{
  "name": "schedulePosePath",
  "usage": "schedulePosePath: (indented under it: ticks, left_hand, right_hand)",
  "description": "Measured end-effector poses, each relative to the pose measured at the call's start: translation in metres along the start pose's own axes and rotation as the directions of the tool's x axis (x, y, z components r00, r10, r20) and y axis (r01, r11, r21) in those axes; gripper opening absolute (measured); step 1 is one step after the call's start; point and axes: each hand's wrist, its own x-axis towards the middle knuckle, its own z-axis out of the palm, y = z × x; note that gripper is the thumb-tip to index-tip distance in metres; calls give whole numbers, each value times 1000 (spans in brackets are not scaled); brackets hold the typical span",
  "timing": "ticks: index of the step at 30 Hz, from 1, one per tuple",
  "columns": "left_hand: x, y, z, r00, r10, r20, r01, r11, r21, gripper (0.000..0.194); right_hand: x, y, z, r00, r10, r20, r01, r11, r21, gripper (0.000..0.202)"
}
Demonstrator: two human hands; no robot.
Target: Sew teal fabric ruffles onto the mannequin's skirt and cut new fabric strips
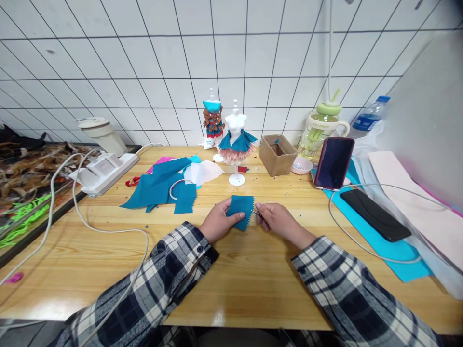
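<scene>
In my left hand [221, 220] is a small teal fabric piece [240, 205], pinched with the thumb on top; its right edge is notched in a zigzag. My right hand [277, 219] is closed on what look like small scissors [255, 212], mostly hidden by the fingers, their thin metal tip at that notched edge. Just beyond the hands stands a white mini dress form [236, 124] wearing a teal and pink ruffled skirt [237, 147]. To the left lie larger teal fabric pieces [155, 185], one with a matching notched edge, and a white ring [172, 191] on top.
Behind stands a second dressed form [212, 120]. At back right are a cardboard box [278, 156], pink dish [302, 165], drink jug [318, 130] and propped phone [333, 163]. Another phone [376, 214] lies right. A power strip [108, 173] with cables sits left.
</scene>
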Motion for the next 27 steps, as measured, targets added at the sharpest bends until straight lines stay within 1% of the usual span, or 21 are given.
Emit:
schedulePosePath:
  ticks: [9,15,19,23,27]
  left_hand:
    - [-1,2,0,1000,-15,-4,15,1000,18,50]
    - [-1,1,2,999,-29,25,31,996,-79,52]
    - [-1,3,1,1000,-14,9,15,993,-118,49]
    - [-1,5,0,1000,-10,-15,8,996,-91,45]
    - [-2,6,0,1000,-7,-24,6,998,-58,44]
  right_hand:
    - [1,1,-1,1000,-11,10,11,1000,-10,55]
    - [0,-1,-4,999,-49,-2,49,997,-58,55]
    - [-1,0,-5,1000,-4,9,4,999,-39,57]
    - [-1,3,-5,997,51,53,-53,998,22,60]
    - [-1,6,-3,996,53,72,-55,998,30,60]
